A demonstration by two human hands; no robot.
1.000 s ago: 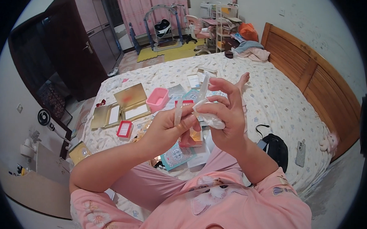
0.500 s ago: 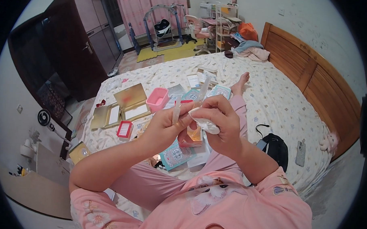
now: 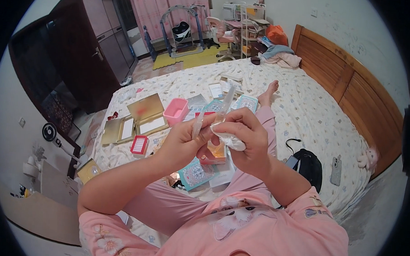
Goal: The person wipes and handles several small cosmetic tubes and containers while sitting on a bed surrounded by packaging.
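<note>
In front of my chest my two hands come close together. My left hand [image 3: 186, 138] is closed, and a slim translucent piece [image 3: 198, 124] sticks up between its fingers. A longer clear tube-like piece [image 3: 226, 101] rises from its fingertips, next to my right hand. My right hand [image 3: 252, 141] is closed on a crumpled white tissue [image 3: 233, 140] and presses it close to the left fingertips. The contact between the tissue and the clear piece is partly hidden by fingers. Under the hands stands an open box [image 3: 216, 153] with an orange inside.
On the bed [image 3: 300, 108] lie an open gold case [image 3: 146, 109], a pink bin [image 3: 176, 110], a small red box [image 3: 140, 145] and a teal patterned box [image 3: 197, 173]. A black bag [image 3: 308, 170] and a phone [image 3: 336, 170] rest to the right. My outstretched leg is beyond.
Both hands stay almost in place. The slim translucent piece in my left hand leans slightly more to the right, and the lower part of the longer clear piece shows more.
</note>
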